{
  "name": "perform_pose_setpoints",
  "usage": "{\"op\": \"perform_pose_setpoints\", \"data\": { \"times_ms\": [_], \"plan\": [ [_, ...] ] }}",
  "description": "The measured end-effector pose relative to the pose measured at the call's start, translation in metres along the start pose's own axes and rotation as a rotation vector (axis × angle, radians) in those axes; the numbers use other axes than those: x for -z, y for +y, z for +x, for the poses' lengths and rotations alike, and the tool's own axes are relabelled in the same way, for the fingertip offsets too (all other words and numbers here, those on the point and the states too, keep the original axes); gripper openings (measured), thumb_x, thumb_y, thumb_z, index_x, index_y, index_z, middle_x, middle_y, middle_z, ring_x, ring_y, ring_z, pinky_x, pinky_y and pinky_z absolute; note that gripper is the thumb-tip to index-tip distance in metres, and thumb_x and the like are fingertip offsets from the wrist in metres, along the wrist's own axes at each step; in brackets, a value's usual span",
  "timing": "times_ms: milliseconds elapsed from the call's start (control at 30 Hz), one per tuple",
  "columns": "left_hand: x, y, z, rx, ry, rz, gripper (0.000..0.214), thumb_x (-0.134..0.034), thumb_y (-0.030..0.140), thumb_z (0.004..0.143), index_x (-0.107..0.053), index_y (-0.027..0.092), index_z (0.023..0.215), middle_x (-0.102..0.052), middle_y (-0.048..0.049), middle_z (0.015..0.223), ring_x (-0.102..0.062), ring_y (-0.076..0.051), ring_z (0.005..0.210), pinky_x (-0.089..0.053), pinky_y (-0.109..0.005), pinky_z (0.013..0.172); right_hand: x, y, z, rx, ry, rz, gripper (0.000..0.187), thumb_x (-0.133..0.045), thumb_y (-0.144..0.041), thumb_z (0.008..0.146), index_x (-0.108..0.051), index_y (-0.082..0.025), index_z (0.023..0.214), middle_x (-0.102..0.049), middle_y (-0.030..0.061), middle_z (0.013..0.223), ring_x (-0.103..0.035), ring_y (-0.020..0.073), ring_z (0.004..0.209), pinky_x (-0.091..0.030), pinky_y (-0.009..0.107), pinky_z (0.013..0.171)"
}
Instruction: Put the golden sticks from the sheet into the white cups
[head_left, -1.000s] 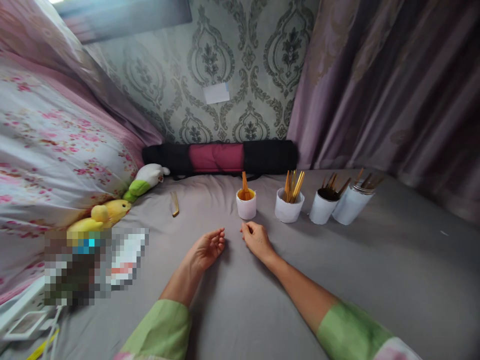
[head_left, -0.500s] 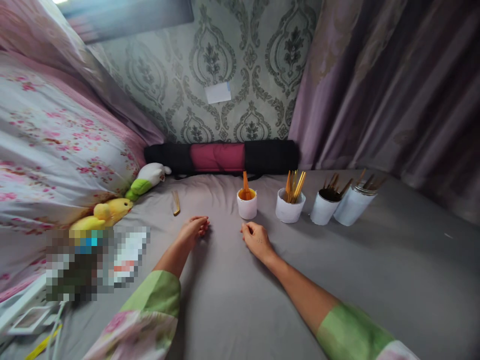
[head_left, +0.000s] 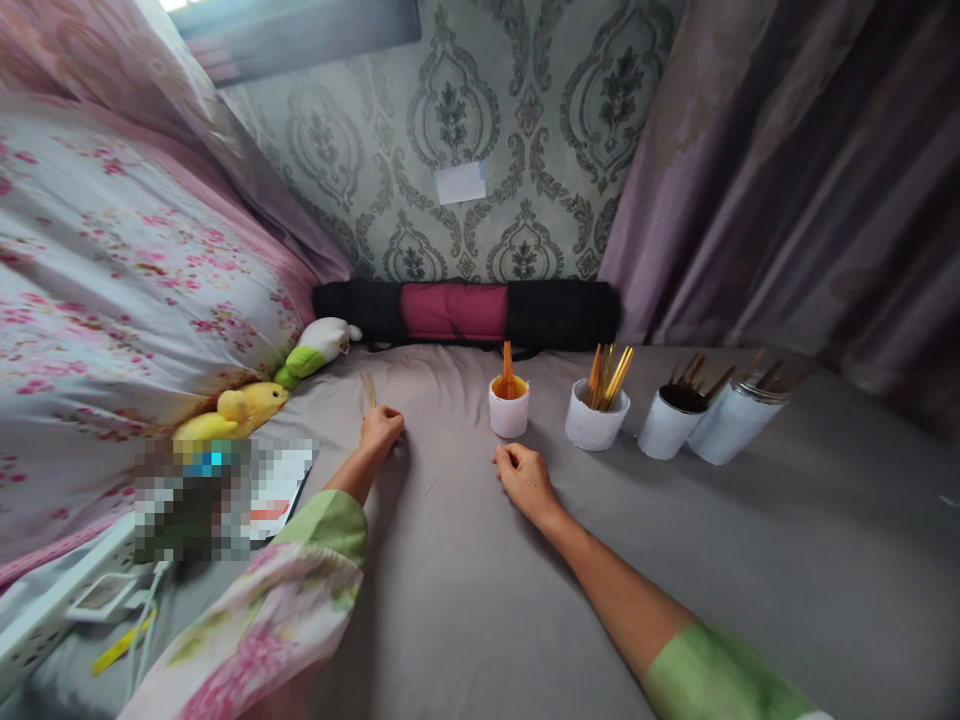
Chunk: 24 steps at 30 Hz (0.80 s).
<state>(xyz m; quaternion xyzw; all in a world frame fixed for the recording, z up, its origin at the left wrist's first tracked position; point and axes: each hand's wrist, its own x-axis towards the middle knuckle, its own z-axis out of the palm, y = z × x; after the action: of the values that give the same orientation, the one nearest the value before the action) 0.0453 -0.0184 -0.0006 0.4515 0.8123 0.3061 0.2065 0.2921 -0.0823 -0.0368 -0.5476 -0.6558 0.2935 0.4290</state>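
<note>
My left hand (head_left: 382, 428) is closed at the near end of some thin gold chopsticks (head_left: 369, 388) lying on the grey sheet. Their lower end is hidden behind my fingers. My right hand (head_left: 523, 474) rests with curled fingers just in front of a small white-wrapped cup (head_left: 509, 416), and nothing shows in it. Orange chopsticks (head_left: 508, 362) stand in that cup. To its right a wider white cup (head_left: 597, 427) holds several gold and orange chopsticks (head_left: 616, 376). Beyond are a white-wrapped tin (head_left: 664, 429) and a taller white jar (head_left: 739, 428), both with dark brown sticks.
A black and maroon rolled bag (head_left: 454, 311) lies along the patterned wall. Plush toys (head_left: 266, 400) line the left side beside a floral cloth (head_left: 150, 260). A white power strip (head_left: 45, 615) with cables is at lower left. Purple curtains (head_left: 720, 180) hang right.
My left hand has reached left and forward onto the near end of the gold chopsticks. My right hand stays by the small cup. The whole view has shifted slightly left.
</note>
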Motion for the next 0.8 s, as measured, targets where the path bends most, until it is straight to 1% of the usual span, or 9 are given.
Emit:
{"op": "perform_pose_setpoints", "data": {
  "times_ms": [167,300,533,800],
  "plan": [
    [0.014,-0.001,0.01,-0.014,0.051,0.144,0.019,-0.05,0.016,0.059,-0.062,0.014,0.073,-0.061,-0.0072,0.065,-0.058,-0.019,0.068,-0.041,-0.025,0.058,0.001,-0.002,0.0,0.001,0.008,-0.003,0.036,-0.036,-0.036,0.081,-0.062,-0.014,0.07,-0.062,0.0047,0.059,-0.052,0.0108,0.05,-0.034,0.019,0.046],
    [0.022,-0.002,0.017,-0.004,0.08,0.207,0.019,-0.05,0.016,0.059,-0.062,0.016,0.074,-0.062,-0.0088,0.07,-0.058,-0.021,0.074,-0.041,-0.026,0.062,0.001,-0.003,-0.001,-0.009,0.015,-0.003,0.036,-0.036,-0.037,0.081,-0.062,-0.014,0.07,-0.061,0.0047,0.059,-0.052,0.0112,0.051,-0.034,0.019,0.047],
    [0.026,-0.011,0.032,0.007,0.107,0.266,0.021,-0.051,0.017,0.059,-0.062,0.017,0.078,-0.063,-0.0103,0.078,-0.057,-0.024,0.082,-0.042,-0.029,0.067,0.002,-0.004,-0.001,-0.02,0.007,-0.006,0.036,-0.036,-0.037,0.081,-0.062,-0.015,0.069,-0.061,0.0033,0.057,-0.051,0.0104,0.051,-0.034,0.019,0.049],
    [0.028,-0.018,0.046,0.029,0.112,0.304,0.02,-0.053,0.019,0.059,-0.062,0.016,0.077,-0.063,-0.0116,0.08,-0.058,-0.026,0.082,-0.042,-0.031,0.066,0.004,-0.007,-0.002,-0.019,-0.002,-0.009,0.036,-0.035,-0.037,0.081,-0.062,-0.014,0.07,-0.061,0.0038,0.057,-0.051,0.0107,0.05,-0.034,0.019,0.047]
  ]
}}
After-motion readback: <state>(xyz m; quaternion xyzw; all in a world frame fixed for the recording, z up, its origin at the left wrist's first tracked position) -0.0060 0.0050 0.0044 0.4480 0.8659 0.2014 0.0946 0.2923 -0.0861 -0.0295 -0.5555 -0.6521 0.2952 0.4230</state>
